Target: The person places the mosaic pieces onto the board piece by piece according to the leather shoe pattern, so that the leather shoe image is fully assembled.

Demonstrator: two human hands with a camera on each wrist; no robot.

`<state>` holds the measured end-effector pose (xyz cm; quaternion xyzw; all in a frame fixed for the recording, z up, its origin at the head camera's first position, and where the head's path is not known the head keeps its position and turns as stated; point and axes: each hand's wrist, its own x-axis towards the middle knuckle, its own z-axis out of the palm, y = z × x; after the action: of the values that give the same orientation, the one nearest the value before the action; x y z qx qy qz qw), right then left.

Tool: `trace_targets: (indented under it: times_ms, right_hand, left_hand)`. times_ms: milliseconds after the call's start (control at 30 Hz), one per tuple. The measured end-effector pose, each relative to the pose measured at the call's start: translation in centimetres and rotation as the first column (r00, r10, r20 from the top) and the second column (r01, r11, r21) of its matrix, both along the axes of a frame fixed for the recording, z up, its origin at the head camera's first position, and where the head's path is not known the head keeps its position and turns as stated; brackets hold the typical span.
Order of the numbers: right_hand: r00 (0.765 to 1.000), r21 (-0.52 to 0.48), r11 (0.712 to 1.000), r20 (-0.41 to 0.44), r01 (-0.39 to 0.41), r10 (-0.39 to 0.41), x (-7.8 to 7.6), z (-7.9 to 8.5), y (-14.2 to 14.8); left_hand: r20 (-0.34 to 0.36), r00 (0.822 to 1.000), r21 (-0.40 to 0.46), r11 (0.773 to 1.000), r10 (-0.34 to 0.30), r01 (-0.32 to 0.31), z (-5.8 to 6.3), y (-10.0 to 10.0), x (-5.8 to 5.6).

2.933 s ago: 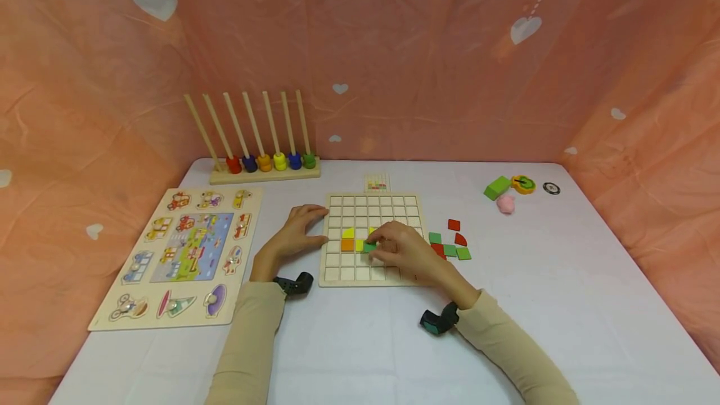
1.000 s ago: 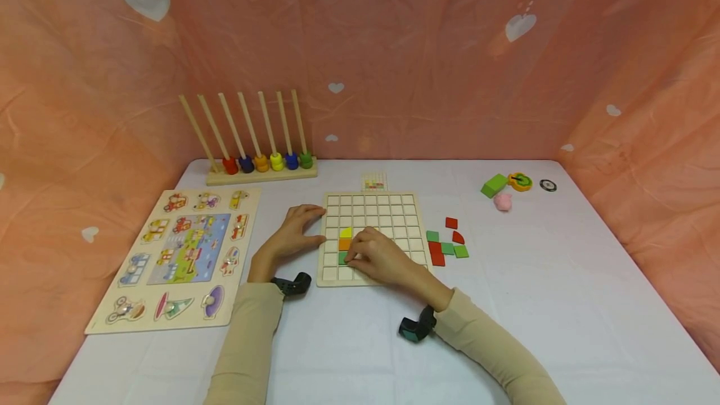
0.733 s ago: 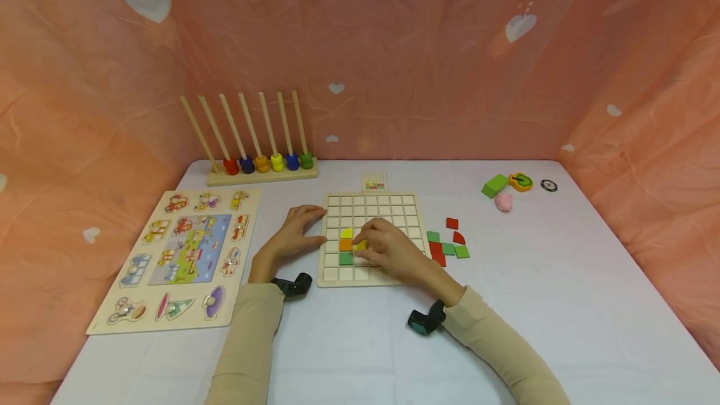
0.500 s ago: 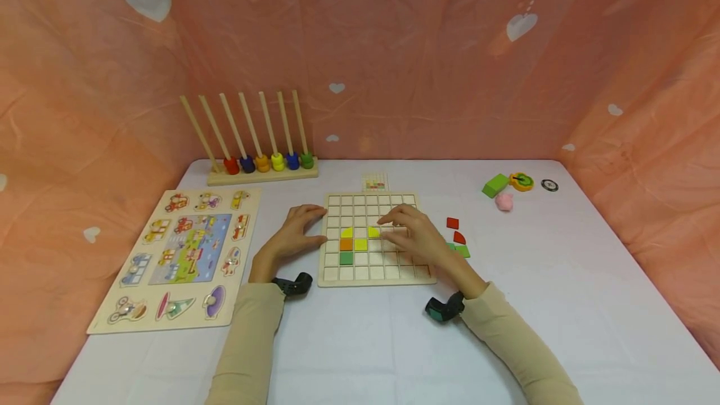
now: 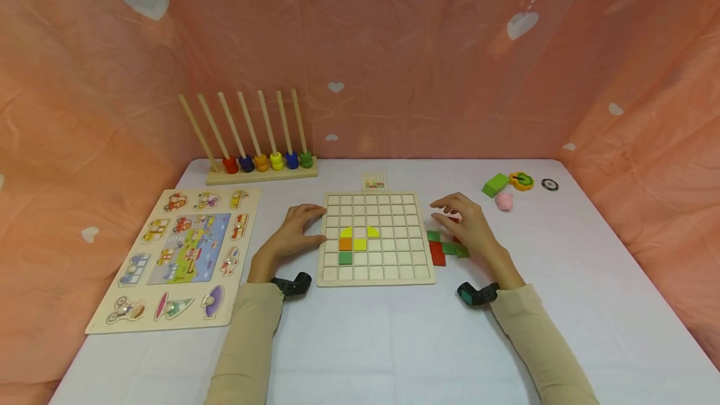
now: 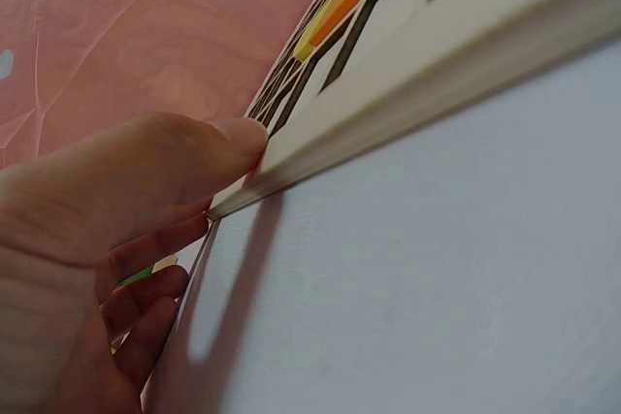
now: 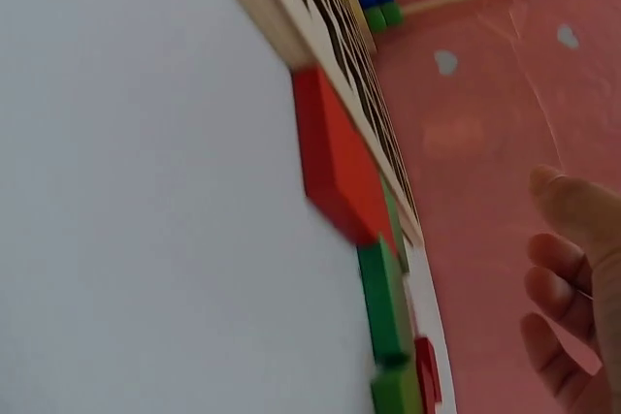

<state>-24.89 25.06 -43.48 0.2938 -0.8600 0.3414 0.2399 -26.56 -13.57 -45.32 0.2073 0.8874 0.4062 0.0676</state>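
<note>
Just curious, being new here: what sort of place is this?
Perhaps a play corner: it has a square wooden grid board, a wooden peg rack with coloured beads and a flat, cream picture puzzle.

Had the board (image 5: 388, 209) on the table (image 5: 360, 342), with tiles (image 5: 345, 244) on it, the card (image 5: 374, 180) behind, left hand (image 5: 291, 233) at its left edge, right hand (image 5: 468, 227) by loose tiles (image 5: 437, 254) to the right. Had the puzzle (image 5: 194, 249) farther left, pegs (image 5: 267, 124) behind that, and toys (image 5: 495, 185) back right.

2 plain beige long sleeves (image 5: 244, 342); 2 black curved wrist cameras (image 5: 292, 286), right camera teal-ended; 2 bare hands (image 5: 294, 230).
</note>
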Motion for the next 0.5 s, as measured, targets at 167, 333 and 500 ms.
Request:
trace_targets:
  times_ms: [167,333,500]
  right_hand:
    - [0.984,0.01,0.995,0.143,0.104,-0.104,0.1,0.0,1.4]
    - [0.935,0.043,0.986,0.314,0.162,-0.168,0.2,0.0,2.1]
    - [0.869,0.115,0.977,0.447,0.179,-0.211,0.3,0.0,2.6]
  left_hand:
    - [-0.01,1.0,-0.005,1.0,-0.006,0.006,0.0,0.0,-0.1]
    - [-0.005,1.0,0.004,1.0,-0.008,0.008,0.1,0.0,-0.1]
    - [0.0,1.0,0.006,1.0,-0.006,0.006,-0.1,0.0,-0.1]
